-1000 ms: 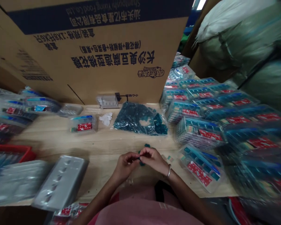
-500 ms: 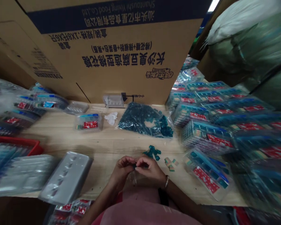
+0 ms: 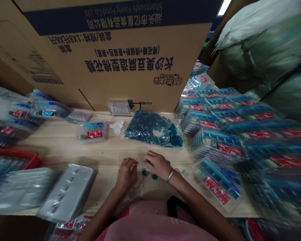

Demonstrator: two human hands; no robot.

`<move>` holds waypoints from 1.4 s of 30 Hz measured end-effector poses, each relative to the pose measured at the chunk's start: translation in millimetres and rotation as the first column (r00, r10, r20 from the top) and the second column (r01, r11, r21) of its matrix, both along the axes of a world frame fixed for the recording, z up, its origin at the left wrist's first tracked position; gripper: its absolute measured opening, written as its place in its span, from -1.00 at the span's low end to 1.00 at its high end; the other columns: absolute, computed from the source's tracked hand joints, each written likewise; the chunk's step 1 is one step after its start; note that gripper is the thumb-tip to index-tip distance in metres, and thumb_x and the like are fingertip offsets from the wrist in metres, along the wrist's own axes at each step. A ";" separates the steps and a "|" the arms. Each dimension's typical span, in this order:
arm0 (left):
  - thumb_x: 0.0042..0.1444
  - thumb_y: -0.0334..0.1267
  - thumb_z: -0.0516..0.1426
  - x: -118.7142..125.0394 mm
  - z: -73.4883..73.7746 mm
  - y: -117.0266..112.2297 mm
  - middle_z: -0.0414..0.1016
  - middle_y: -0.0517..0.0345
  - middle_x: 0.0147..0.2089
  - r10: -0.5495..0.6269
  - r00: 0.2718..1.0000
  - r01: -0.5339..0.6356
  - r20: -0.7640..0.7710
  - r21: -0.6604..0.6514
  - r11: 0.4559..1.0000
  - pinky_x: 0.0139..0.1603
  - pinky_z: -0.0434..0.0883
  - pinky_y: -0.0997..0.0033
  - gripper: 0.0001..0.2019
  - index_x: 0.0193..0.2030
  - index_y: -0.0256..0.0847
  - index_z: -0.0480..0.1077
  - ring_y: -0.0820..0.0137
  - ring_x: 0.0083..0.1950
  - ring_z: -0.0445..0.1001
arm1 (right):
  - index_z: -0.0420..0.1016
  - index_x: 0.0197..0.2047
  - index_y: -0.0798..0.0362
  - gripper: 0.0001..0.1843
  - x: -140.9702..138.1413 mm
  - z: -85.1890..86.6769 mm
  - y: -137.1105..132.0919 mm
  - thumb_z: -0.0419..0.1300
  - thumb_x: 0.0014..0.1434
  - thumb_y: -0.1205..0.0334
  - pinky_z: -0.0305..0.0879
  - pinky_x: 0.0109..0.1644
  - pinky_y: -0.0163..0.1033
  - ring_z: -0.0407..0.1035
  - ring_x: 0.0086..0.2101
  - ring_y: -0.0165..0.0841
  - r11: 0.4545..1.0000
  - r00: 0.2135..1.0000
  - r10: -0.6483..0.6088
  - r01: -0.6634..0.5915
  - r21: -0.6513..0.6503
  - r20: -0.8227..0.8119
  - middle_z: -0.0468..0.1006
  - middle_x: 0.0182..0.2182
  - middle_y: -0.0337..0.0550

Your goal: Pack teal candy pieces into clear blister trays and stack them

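There go the left hand [image 3: 126, 173] and the right hand [image 3: 157, 164], down on the wooden table [image 3: 60, 144], just apart, fingers loose and gripping nothing I can see. Two small teal pieces [image 3: 144, 172] sit right between them, with a bulging plastic bag of teal pieces [image 3: 150, 129] beyond. Looks like a loose-parts step, and those pieces want pinching up.

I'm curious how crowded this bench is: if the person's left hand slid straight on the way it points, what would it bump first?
The left hand would most likely meet the clear plastic bag of teal pieces first, though the wide head view makes the exact line hard to judge.
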State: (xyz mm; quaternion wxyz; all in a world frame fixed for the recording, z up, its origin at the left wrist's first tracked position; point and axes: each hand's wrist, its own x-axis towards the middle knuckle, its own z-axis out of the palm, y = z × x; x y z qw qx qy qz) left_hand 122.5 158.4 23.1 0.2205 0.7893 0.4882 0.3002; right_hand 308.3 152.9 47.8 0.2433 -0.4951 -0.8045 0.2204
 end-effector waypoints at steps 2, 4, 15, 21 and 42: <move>-0.03 -0.48 0.01 -3.8 -2.6 -1.4 0.45 0.08 -0.37 -0.007 0.999 0.008 -0.035 0.026 1.000 -0.23 0.31 0.29 -0.81 -0.37 -0.19 0.40 0.28 -0.28 0.37 | 0.38 -0.40 0.04 -0.84 -1.1 2.9 -5.9 0.09 0.09 0.49 0.17 -0.23 -0.32 0.30 -0.31 -0.37 0.999 0.998 -0.012 0.013 -0.029 0.061 0.41 -0.40 -0.21; -0.05 -0.50 0.01 -6.5 -5.2 -4.1 0.45 0.08 -0.40 -0.018 0.997 0.020 -0.069 0.022 1.000 -0.25 0.31 0.29 -0.81 -0.40 -0.20 0.40 0.29 -0.31 0.37 | 0.40 -0.39 0.04 -0.87 -5.0 2.0 -13.9 0.12 0.08 0.45 0.18 -0.22 -0.29 0.32 -0.29 -0.33 0.996 0.989 0.031 -0.019 -0.087 0.142 0.44 -0.39 -0.18; -0.13 -0.19 0.27 3.1 7.2 -25.9 0.51 0.11 -0.36 0.239 0.749 0.342 0.618 -0.669 0.660 -0.32 0.34 0.46 -0.75 -0.32 -0.26 0.42 0.42 -0.36 0.44 | 0.34 -0.33 0.05 -0.84 -9.2 -15.1 -33.9 0.13 -0.03 0.42 0.24 -0.29 -0.35 0.33 -0.38 -0.41 0.974 0.948 -0.072 0.000 -0.226 -0.309 0.42 -0.44 -0.27; -0.28 -0.20 0.35 9.6 7.1 -18.2 0.38 0.28 -0.54 0.318 0.726 0.309 0.610 -0.702 0.641 -0.44 0.27 0.55 -0.70 -0.50 -0.26 0.32 0.54 -0.51 0.33 | 0.34 -0.33 0.03 -0.85 -10.6 -17.2 -34.6 0.14 -0.01 0.44 0.23 -0.20 -0.28 0.33 -0.29 -0.35 1.000 0.972 0.022 -0.018 0.020 -0.236 0.44 -0.37 -0.19; 0.02 -0.35 0.08 2.5 1.3 -0.7 0.44 0.08 -0.35 -0.094 0.990 0.105 0.107 -0.101 0.989 -0.15 0.31 0.27 -0.91 -0.39 -0.18 0.41 0.30 -0.25 0.38 | 0.41 -0.38 0.07 -0.85 9.6 -5.5 -48.5 0.11 0.02 0.49 0.21 -0.24 -0.24 0.32 -0.28 -0.29 0.987 0.970 0.050 -0.011 -0.161 0.237 0.45 -0.33 -0.09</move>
